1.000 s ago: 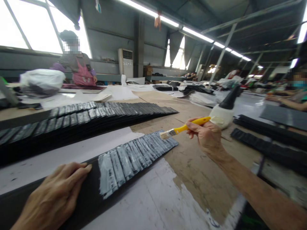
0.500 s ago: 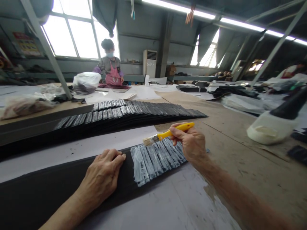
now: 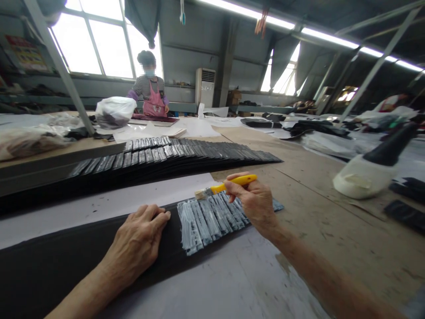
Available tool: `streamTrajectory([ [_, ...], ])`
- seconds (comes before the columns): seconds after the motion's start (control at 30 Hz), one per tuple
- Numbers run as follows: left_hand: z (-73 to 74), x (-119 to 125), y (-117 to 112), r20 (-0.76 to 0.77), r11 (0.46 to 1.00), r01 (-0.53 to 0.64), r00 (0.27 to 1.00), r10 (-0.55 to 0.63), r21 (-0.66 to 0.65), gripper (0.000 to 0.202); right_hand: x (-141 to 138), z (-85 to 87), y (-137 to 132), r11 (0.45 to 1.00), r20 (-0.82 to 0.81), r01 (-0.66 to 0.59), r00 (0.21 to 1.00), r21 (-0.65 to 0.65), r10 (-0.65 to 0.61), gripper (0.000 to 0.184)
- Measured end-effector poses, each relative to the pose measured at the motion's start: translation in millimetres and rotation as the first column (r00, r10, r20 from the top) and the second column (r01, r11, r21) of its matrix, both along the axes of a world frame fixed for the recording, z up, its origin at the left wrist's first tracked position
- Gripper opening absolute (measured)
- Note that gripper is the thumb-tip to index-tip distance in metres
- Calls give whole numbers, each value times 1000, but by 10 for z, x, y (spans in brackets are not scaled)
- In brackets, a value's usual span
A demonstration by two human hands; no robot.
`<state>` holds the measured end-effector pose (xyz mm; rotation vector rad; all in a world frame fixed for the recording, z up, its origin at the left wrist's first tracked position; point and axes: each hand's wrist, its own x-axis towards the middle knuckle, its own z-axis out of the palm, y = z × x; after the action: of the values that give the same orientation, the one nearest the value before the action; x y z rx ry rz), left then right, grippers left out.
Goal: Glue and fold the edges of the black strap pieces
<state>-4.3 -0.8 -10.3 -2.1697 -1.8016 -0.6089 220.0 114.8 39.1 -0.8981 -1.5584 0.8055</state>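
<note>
My right hand (image 3: 255, 201) grips a paintbrush (image 3: 244, 179) by its yellow handle. Its pale bristles are at the far edge of the whitish, wet-looking coating (image 3: 202, 223) on the overlapping ends of several black strips (image 3: 66, 257). My left hand (image 3: 139, 239) lies across those strips just left of the coated ends, fingers bent and pressed together, holding them down; its thumb is mostly hidden. White paper (image 3: 232, 274) is spread under the strips.
Behind lies a longer fanned pile of black strips (image 3: 199, 155) with shiny ends. A whitish container (image 3: 361, 179) with a black part slanting out stands right. A plastic bag (image 3: 114, 113) and a person in a pink apron (image 3: 154, 99) are across the table.
The whole view has shifted slightly. My right hand has lowered the brush, so its bristles now sit at the coating's far edge. My left hand stays on the strips.
</note>
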Motion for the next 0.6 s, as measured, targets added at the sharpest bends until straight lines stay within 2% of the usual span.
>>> streamTrajectory([
  [0.1, -7, -7, 2, -7, 1000, 5, 1000, -4, 11, 26, 27, -87, 54, 994, 88, 87, 992, 62, -92, 15],
  [0.17, -5, -8, -2, -11, 1000, 3, 1000, -3, 13, 26, 87, -75, 47, 983, 32, 154, 987, 100, -158, 15],
  [0.23, 1, -7, -7, -15, 1000, -5, 1000, 5, 7, 27, 167, -14, -15, 980, -62, 184, 982, 73, -180, 16],
  [0.33, 7, -5, -12, -27, 1000, -14, 1000, 14, 4, 26, 296, 74, -146, 990, -154, 131, 979, -44, -136, 16],
  [0.43, 5, -7, -12, -38, 1000, -10, 999, 10, 9, 25, 403, 77, -223, 990, -101, 55, 993, -132, -69, 17],
  [0.5, 4, -8, -11, -39, 1000, -3, 999, 3, 21, 25, 446, 55, -237, 992, -18, 79, 997, -99, -81, 17],
  [0.6, 4, -12, -13, -41, 999, 0, 999, 1, 33, 25, 459, 58, -264, 981, 1, 189, 982, 46, -190, 16],
])
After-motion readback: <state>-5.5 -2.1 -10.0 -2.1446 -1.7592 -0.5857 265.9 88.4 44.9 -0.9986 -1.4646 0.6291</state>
